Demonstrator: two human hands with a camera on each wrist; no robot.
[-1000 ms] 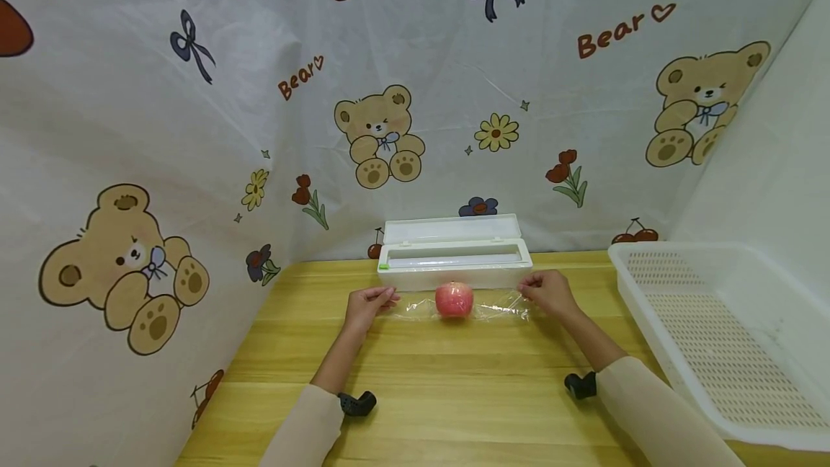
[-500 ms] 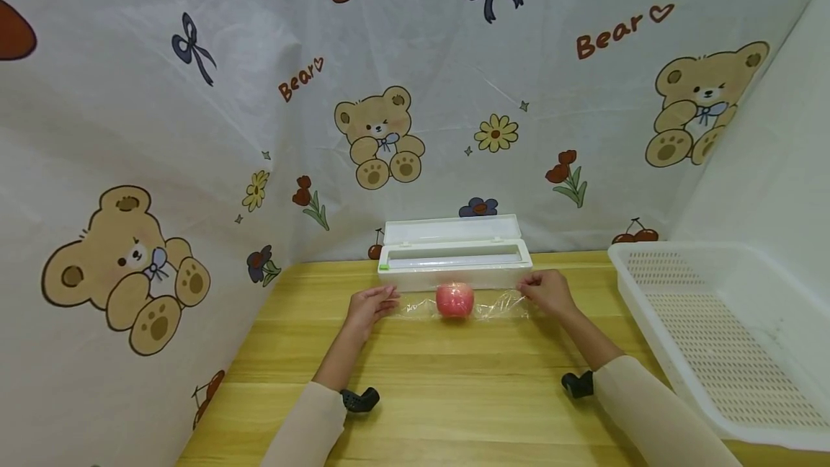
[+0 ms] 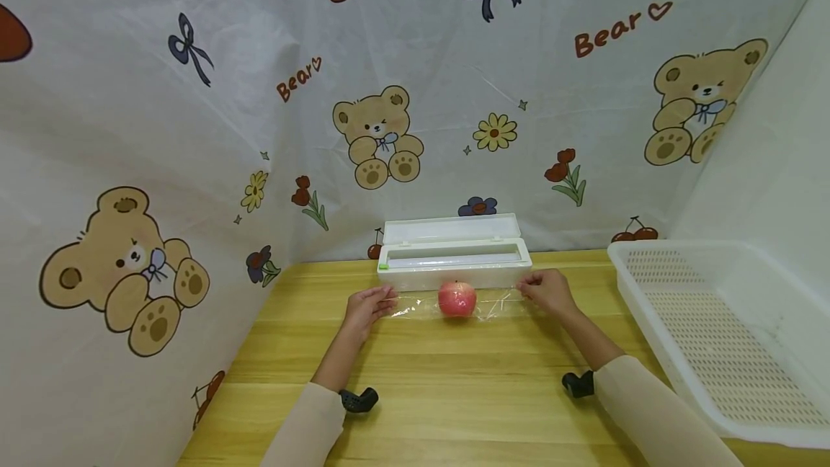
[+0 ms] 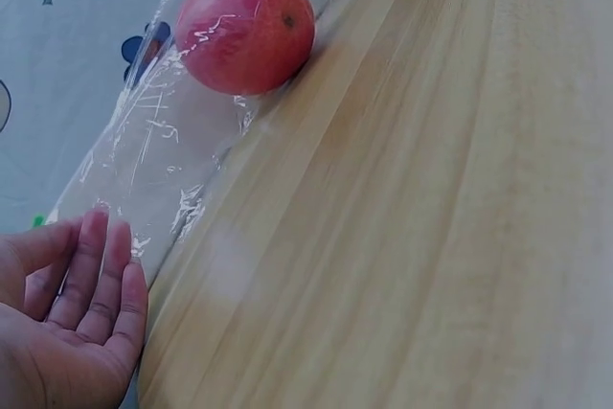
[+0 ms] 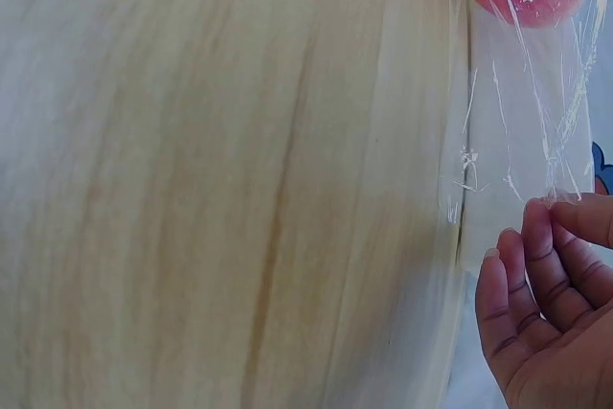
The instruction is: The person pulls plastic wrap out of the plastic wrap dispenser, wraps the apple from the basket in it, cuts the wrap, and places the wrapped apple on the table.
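A red apple (image 3: 457, 300) lies on a strip of clear cling film (image 3: 417, 305) in the head view, its stem end showing. My left hand (image 3: 368, 310) pinches the film's left end between thumb and index finger, the other fingers extended. At the opposite end my right hand (image 3: 550, 292) pinches a gathered corner, seen closely in the right wrist view as bunched film (image 5: 554, 174) at the fingertips. Creases run from both hands toward the apple (image 4: 245, 31). Just behind stands a white cling film box (image 3: 454, 278), its lid raised and a roll inside.
A white perforated basket (image 3: 733, 337) stands at the right of the wooden table (image 3: 454, 395). Behind the box hangs a cloth (image 3: 441, 42) printed with bears. A black wrist device (image 3: 359, 401) sits on the left forearm, and another (image 3: 578, 384) on the right.
The apple has shifted slightly to the right and turned, so its stem now shows at the top. On its left the film looks more stretched. Both hands stay nearly in place.
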